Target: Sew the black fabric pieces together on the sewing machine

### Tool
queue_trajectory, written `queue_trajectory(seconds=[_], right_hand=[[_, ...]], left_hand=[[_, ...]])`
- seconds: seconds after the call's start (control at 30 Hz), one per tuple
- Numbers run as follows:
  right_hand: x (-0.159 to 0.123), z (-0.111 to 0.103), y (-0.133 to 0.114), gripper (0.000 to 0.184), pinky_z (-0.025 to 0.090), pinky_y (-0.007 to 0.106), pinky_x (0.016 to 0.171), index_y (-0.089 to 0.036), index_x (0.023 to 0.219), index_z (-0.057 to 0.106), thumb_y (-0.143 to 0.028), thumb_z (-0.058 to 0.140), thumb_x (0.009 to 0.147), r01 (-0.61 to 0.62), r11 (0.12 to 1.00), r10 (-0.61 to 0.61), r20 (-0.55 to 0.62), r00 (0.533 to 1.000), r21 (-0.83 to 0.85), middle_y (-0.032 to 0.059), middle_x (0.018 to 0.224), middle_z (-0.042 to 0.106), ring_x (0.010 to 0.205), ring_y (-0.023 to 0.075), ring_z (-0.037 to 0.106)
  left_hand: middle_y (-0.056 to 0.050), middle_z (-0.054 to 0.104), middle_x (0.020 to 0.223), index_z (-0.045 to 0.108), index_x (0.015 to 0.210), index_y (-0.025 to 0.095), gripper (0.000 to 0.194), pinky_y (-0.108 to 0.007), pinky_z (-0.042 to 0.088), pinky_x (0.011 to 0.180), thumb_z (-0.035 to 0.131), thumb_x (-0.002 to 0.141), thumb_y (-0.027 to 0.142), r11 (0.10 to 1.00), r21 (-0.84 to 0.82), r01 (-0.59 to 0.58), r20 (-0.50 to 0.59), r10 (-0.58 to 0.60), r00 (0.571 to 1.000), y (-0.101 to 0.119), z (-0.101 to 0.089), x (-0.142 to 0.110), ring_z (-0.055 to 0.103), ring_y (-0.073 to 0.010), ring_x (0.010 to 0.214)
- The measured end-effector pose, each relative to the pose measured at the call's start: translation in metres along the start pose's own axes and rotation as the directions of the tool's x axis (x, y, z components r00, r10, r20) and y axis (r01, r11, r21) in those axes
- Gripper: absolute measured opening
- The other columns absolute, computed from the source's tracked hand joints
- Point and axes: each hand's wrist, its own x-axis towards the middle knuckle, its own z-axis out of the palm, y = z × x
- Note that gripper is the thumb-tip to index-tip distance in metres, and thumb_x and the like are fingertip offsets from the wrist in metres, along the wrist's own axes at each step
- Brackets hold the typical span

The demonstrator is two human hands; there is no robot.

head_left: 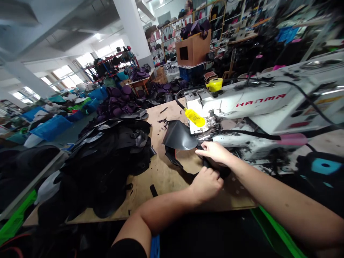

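Observation:
A black sheet-like piece with a curved strip lies under the head of a white sewing machine. My left hand is closed over the near part of the black strip, its fingers curled down. Closer to the needle area, my right hand pinches the strip's edge with thumb and forefinger. The strip bends round in a loop, with bare wood showing through its middle. A yellow lamp hangs at the machine's head, and the needle itself cannot be made out.
A heap of black pieces covers the left of the wooden table. Small dark scraps and a short black strip lie on the wood. Behind stand a cardboard box and piles of purple pieces.

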Motion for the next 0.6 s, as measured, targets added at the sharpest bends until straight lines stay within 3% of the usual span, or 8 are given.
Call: queue_trajectory(seconds=[0.1, 0.17, 0.23, 0.27, 0.3, 0.43, 0.53, 0.6], right_hand=[[-0.001, 0.001, -0.011, 0.022, 0.043, 0.032, 0.071, -0.015, 0.100, 0.071, -0.026, 0.054, 0.092, -0.004, 0.973, 0.005, 0.003, 1.000, -0.229, 0.0138, 0.091, 0.075, 0.085, 0.0274, 0.069], [-0.004, 0.003, -0.013, 0.027, 0.043, 0.032, 0.076, -0.015, 0.103, 0.072, -0.017, 0.047, 0.092, -0.009, 0.970, 0.006, -0.013, 1.000, -0.244, 0.0158, 0.098, 0.076, 0.091, 0.0278, 0.070], [-0.005, 0.004, -0.011, 0.031, 0.044, 0.032, 0.079, -0.015, 0.103, 0.073, -0.013, 0.045, 0.091, -0.006, 0.976, 0.002, -0.017, 1.000, -0.218, 0.0161, 0.102, 0.076, 0.094, 0.0275, 0.070], [-0.005, 0.004, -0.010, 0.032, 0.044, 0.032, 0.080, -0.015, 0.104, 0.074, -0.012, 0.046, 0.090, -0.005, 0.981, 0.002, -0.016, 1.000, -0.195, 0.0157, 0.103, 0.076, 0.095, 0.0272, 0.070], [-0.005, 0.003, -0.008, 0.032, 0.044, 0.032, 0.080, -0.016, 0.104, 0.075, -0.012, 0.046, 0.089, -0.005, 0.986, 0.003, -0.014, 1.000, -0.168, 0.0149, 0.103, 0.076, 0.094, 0.0269, 0.070], [-0.004, 0.000, -0.004, 0.030, 0.043, 0.032, 0.078, -0.019, 0.102, 0.076, -0.016, 0.049, 0.088, -0.012, 0.992, 0.011, -0.013, 1.000, -0.125, 0.0136, 0.098, 0.076, 0.090, 0.0267, 0.069], [-0.003, 0.000, -0.001, 0.025, 0.040, 0.032, 0.072, -0.019, 0.092, 0.074, -0.017, 0.050, 0.087, -0.008, 0.991, 0.003, -0.036, 0.999, -0.136, 0.0141, 0.092, 0.075, 0.085, 0.0271, 0.067], [-0.003, 0.000, 0.001, 0.019, 0.038, 0.032, 0.068, -0.018, 0.080, 0.072, -0.017, 0.053, 0.084, -0.012, 0.999, 0.008, -0.066, 0.998, -0.049, 0.0122, 0.083, 0.073, 0.078, 0.0254, 0.065]], left_hand=[[-0.007, 0.066, 0.090, 0.072, 0.093, 0.019, 0.030, -0.036, 0.041, 0.082, 0.049, 0.100, 0.036, 0.994, -0.098, -0.040, -0.062, 0.035, 0.997, -0.026, -0.012, 0.001, 0.058, -0.0206, 0.089], [-0.010, 0.068, 0.099, 0.073, 0.105, 0.020, 0.032, -0.039, 0.040, 0.086, 0.045, 0.101, 0.036, 0.986, -0.058, 0.159, -0.173, -0.167, 0.971, -0.050, -0.020, -0.004, 0.059, -0.0222, 0.095], [-0.013, 0.066, 0.115, 0.067, 0.126, 0.021, 0.036, -0.042, 0.038, 0.090, 0.041, 0.102, 0.030, 0.909, 0.024, 0.415, -0.263, -0.395, 0.880, -0.076, -0.027, -0.008, 0.057, -0.0260, 0.105], [-0.014, 0.064, 0.120, 0.062, 0.134, 0.023, 0.039, -0.043, 0.037, 0.091, 0.039, 0.102, 0.028, 0.875, 0.063, 0.481, -0.267, -0.449, 0.853, -0.089, -0.030, -0.010, 0.056, -0.0274, 0.109], [-0.015, 0.063, 0.122, 0.059, 0.137, 0.025, 0.041, -0.043, 0.037, 0.091, 0.037, 0.103, 0.027, 0.863, 0.100, 0.495, -0.235, -0.463, 0.855, -0.101, -0.033, -0.011, 0.055, -0.0279, 0.110], [-0.012, 0.065, 0.108, 0.062, 0.131, 0.023, 0.039, -0.036, 0.039, 0.084, 0.034, 0.104, 0.025, 0.956, 0.136, 0.258, 0.071, -0.269, 0.961, -0.136, -0.053, -0.004, 0.055, -0.0242, 0.101], [-0.011, 0.064, 0.105, 0.061, 0.132, 0.022, 0.039, -0.033, 0.040, 0.082, 0.034, 0.103, 0.020, 0.989, 0.095, 0.109, 0.206, -0.127, 0.970, -0.146, -0.072, 0.005, 0.055, -0.0218, 0.097], [-0.009, 0.064, 0.105, 0.062, 0.130, 0.022, 0.038, -0.031, 0.040, 0.080, 0.036, 0.102, 0.019, 0.993, 0.099, 0.069, 0.274, -0.094, 0.957, -0.147, -0.082, 0.012, 0.056, -0.0212, 0.096]])
